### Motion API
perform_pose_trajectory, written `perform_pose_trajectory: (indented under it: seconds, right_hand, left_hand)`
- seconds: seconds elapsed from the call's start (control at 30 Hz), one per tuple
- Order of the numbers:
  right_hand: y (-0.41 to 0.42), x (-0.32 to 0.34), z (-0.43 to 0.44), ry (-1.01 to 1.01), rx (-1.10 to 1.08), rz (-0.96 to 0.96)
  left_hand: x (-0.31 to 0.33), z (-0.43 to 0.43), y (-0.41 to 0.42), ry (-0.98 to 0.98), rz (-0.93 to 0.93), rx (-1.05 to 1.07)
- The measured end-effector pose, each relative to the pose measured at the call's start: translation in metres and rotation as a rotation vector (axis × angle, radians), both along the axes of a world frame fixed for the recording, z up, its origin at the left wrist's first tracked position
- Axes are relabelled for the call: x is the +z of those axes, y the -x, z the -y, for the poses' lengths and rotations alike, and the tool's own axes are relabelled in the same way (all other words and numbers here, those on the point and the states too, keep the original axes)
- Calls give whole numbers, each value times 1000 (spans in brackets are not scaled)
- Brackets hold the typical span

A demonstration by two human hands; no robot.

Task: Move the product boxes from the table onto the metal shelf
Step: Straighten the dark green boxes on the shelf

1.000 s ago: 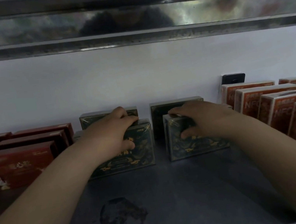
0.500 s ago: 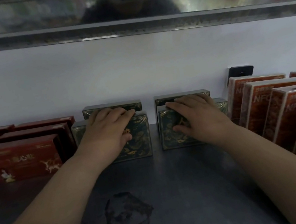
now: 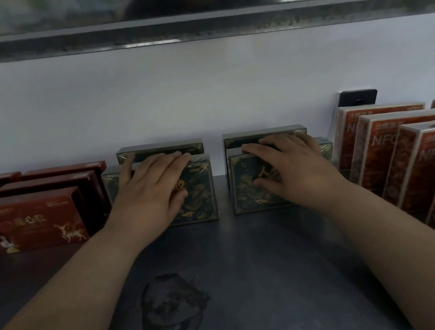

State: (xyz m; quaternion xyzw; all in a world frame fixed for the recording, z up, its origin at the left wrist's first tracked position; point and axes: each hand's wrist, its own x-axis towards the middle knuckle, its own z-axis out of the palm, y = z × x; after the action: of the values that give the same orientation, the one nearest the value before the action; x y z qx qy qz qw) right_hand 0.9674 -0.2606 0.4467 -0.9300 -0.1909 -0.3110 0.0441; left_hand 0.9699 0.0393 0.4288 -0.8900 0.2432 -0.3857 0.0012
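Two dark green boxes with gold patterns stand upright side by side on the metal shelf (image 3: 254,259). My left hand (image 3: 152,192) lies flat against the left green box (image 3: 201,196), with its fingers stretched over the top edge and its thumb on the front face. In the same way, my right hand (image 3: 294,172) presses on the right green box (image 3: 242,186). Directly behind them, against the white wall, stand a left back green box (image 3: 162,149) and a right back green box (image 3: 262,133).
Dark red boxes (image 3: 28,220) fill the shelf's left side. A slanted row of red and white boxes (image 3: 423,160) fills the right. An upper metal shelf (image 3: 189,29) hangs overhead. A black socket (image 3: 358,98) sits on the wall. Bare shelf lies under my forearms.
Both hands slid the front green boxes back toward the wall until they met the rear boxes. My fingers have gone from curled round the boxes to lying flat on them.
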Motion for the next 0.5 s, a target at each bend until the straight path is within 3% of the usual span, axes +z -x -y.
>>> perform_pose_trajectory:
  seconds: [0.5]
  right_hand:
    - [-7, -11, -1, 16, -3, 80]
  left_hand:
    - [-4, 3, -3, -29, 20, 45]
